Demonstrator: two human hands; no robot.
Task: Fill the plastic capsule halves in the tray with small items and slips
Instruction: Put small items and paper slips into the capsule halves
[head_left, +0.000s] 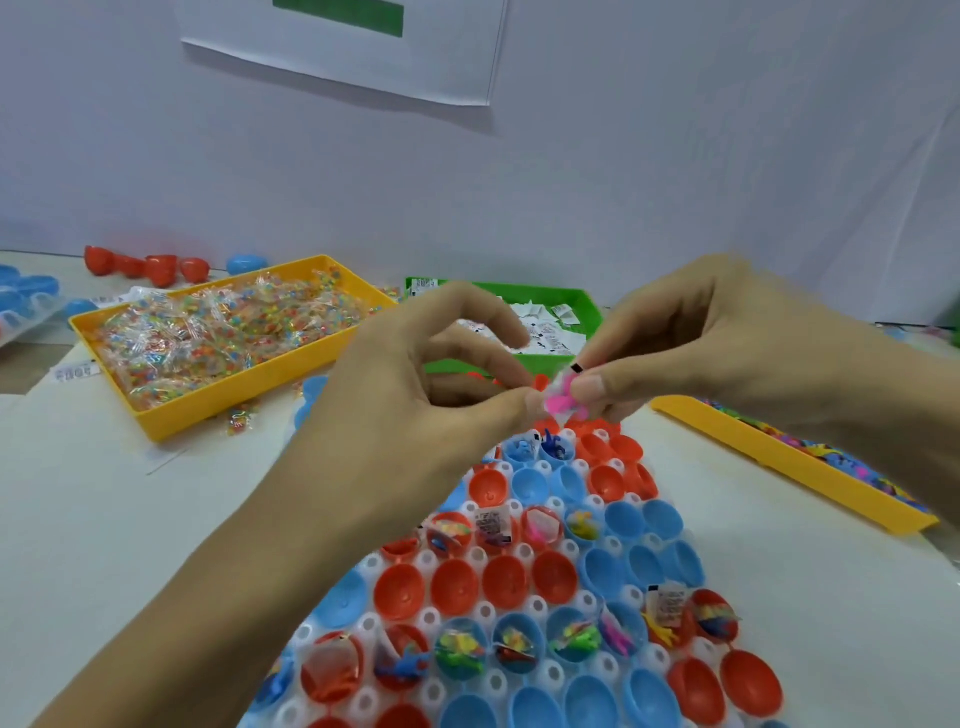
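A pink toy (563, 402) and a slip (571, 371) are being pinched together between the left hand (415, 415) and right hand (727, 353), fingertips closed on both, above the tray's (519, 680) far end. A bundling step, it seems (filling is partly done). Next, an empty half (506, 579) is being called for: a lowering, then release. Both wrists are being held raised, fingers curled inward.
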